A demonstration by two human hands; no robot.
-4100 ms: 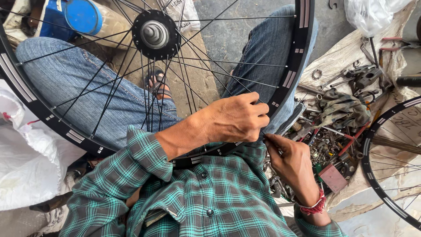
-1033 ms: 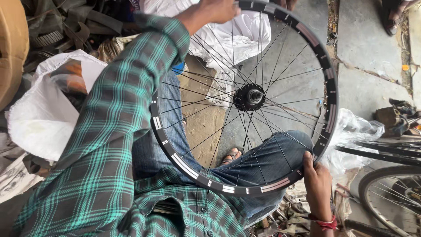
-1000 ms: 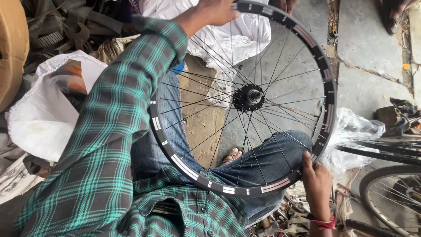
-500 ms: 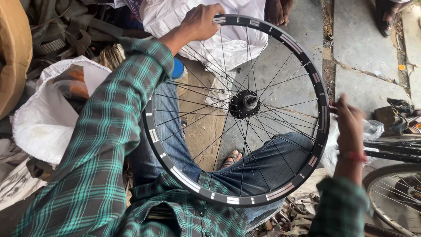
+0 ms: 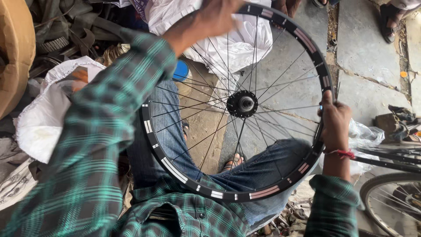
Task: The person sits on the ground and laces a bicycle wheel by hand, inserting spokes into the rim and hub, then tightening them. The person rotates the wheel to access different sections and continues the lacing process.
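The left hand [image 5: 217, 15] was blurred and partly cut off by the top edge of the view, so its fingers could not be made out singly, but it was closed over the upper rim of the black spoked bicycle wheel [image 5: 175, 169]. The right hand [image 5: 335, 123] was wrapped around the rim at the wheel's right side, thumb up along the edge, a red thread [image 5: 344, 153] at the wrist. The wheel stood tilted over the person's lap, its lower rim resting against the jeans [image 5: 272, 164] and the green plaid shirt [image 5: 87, 145], whose left sleeve hid the wheel's upper left arc. The hub [image 5: 242, 103] sat near the middle, with a sandalled foot [image 5: 232, 162] showing through the spokes on the concrete floor [image 5: 364, 61]. A blue lid [image 5: 180, 71] was half hidden behind the sleeve. White plastic sacks [image 5: 39, 127] crowded the left side, another bicycle wheel [image 5: 390, 202] was cut off at the lower right corner, and someone else's sandalled foot [image 5: 388, 22] showed at the top right edge. Bare floor lay open beyond the wheel's right rim.
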